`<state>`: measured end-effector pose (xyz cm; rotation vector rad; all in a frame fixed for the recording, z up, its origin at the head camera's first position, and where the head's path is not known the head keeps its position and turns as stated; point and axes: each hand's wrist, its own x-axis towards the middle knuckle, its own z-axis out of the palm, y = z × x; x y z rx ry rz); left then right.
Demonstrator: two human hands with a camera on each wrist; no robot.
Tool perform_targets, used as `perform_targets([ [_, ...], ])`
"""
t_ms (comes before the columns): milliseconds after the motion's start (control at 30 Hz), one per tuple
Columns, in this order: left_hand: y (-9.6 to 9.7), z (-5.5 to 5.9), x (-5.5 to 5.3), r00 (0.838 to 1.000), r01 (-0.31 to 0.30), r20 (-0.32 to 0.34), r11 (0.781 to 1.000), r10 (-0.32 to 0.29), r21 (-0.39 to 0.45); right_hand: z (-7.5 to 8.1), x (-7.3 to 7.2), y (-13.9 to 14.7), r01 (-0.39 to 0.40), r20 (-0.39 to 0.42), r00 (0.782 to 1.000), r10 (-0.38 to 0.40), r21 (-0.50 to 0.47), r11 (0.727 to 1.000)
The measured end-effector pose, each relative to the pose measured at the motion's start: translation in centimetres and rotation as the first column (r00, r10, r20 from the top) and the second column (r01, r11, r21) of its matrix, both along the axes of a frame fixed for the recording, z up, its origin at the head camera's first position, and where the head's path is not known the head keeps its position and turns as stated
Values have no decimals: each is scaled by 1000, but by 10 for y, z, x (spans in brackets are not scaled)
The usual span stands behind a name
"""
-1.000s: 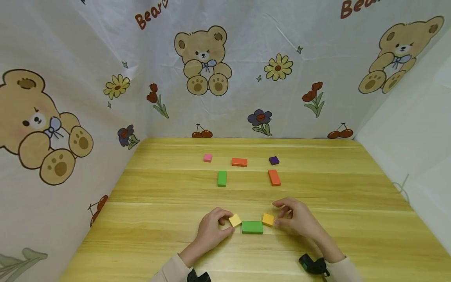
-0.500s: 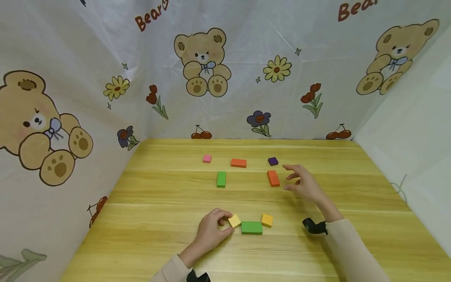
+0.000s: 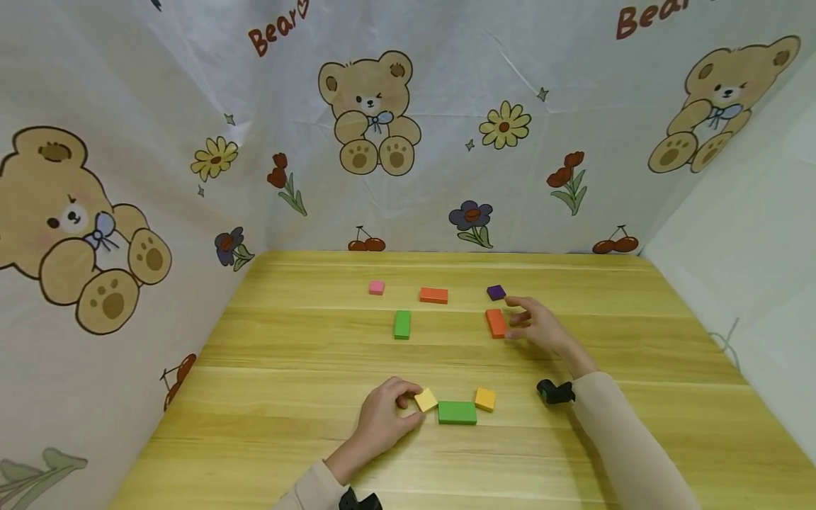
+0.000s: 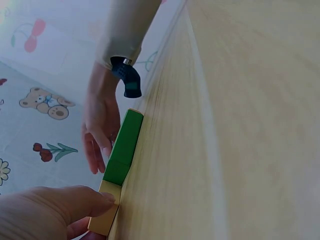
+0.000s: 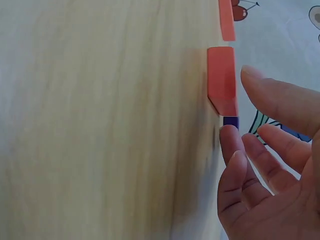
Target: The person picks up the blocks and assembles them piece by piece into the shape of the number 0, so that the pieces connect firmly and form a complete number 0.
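Observation:
My left hand point(image 3: 385, 414) pinches a pale yellow block point(image 3: 426, 400) between thumb and fingers, low on the table. In the left wrist view the thumb lies on this block point(image 4: 106, 212), whose end meets a green block point(image 4: 123, 145). On the other side of that green block point(image 3: 457, 413) sits an orange-yellow block point(image 3: 485, 399). My right hand point(image 3: 542, 329) is beside an upright-lying red-orange block point(image 3: 496, 324), just below a small purple block point(image 3: 496, 292). The right wrist view has thumb and fingers spread, holding nothing, close to the red-orange block point(image 5: 221, 80).
Farther back on the wooden table point(image 3: 306, 340) lie a pink block point(image 3: 377, 287), another red-orange block point(image 3: 434, 295) and a second green block point(image 3: 402, 325). A bear-print cloth point(image 3: 433, 142) rises behind and to the left, a white wall point(image 3: 752, 283) to the right.
My right hand has left the orange-yellow block and moved forward to the far red-orange block, then slightly left toward it. The left hand stays at the pale yellow block.

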<state>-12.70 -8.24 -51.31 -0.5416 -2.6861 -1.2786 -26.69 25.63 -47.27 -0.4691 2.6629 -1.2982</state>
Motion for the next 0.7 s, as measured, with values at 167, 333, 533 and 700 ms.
perform_targets([
  [167,0,0,0,1000,-6,-7,1000,6,-7,-5,-5,-3,-8,32,999,8,-2,1000],
  [333,1,0,-1,1000,-8,-14,1000,8,-8,-6,-6,-6,-2,44,999,2,8,1000],
  [533,1,1,-1,1000,-7,-19,1000,7,-8,-6,-6,-6,10,48,999,-12,40,999],
  [700,0,1,0,1000,-9,-19,1000,9,-7,-8,-6,-7,15,51,999,-17,44,999],
])
